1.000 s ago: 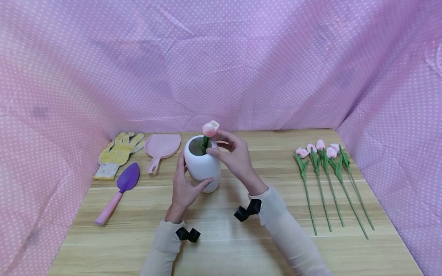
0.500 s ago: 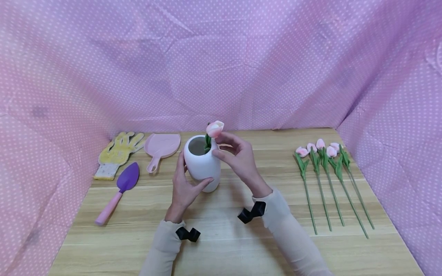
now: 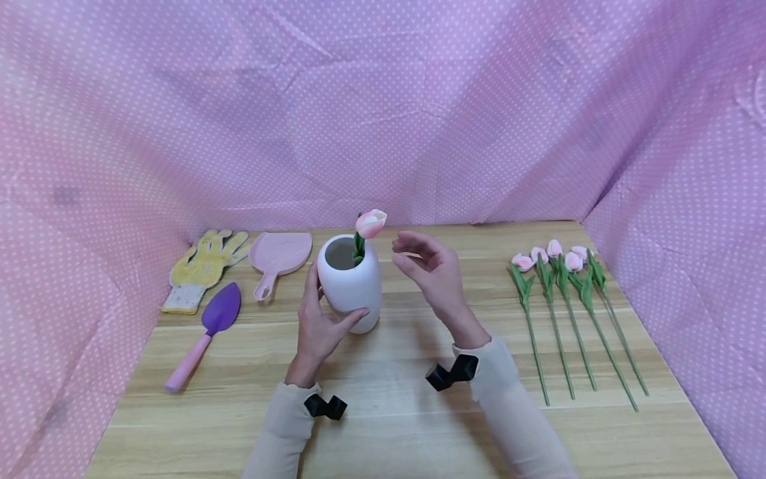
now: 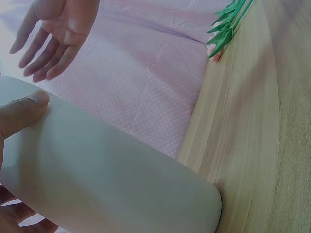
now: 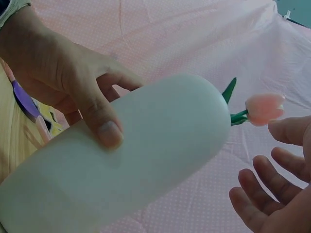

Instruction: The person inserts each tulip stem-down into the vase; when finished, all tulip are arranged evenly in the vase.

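A white vase (image 3: 353, 293) stands on the table in the head view, with my left hand (image 3: 318, 332) gripping its left side, thumb across the front. One pink tulip (image 3: 371, 224) leans in the vase mouth towards the right rim; its lower stem is hidden inside. My right hand (image 3: 439, 276) hovers to the right of the bloom, fingers loosely bent, holding nothing. In the right wrist view the tulip (image 5: 265, 109) pokes out of the vase (image 5: 136, 145), apart from the right hand (image 5: 277, 189). The left wrist view shows the vase (image 4: 107, 165) under the left thumb (image 4: 29, 111).
Several pink tulips (image 3: 562, 319) lie side by side on the right of the wooden table (image 3: 383, 439). At left are a yellow and white glove (image 3: 200, 273), a pink dustpan-shaped scoop (image 3: 280, 256) and a purple trowel (image 3: 221, 309). Dotted pink cloth (image 3: 383, 120) surrounds the table's back and sides.
My right hand has let go of the tulip and drawn away to the right. The bloom has shifted from the vase's middle towards its right rim. My left hand keeps its grip.
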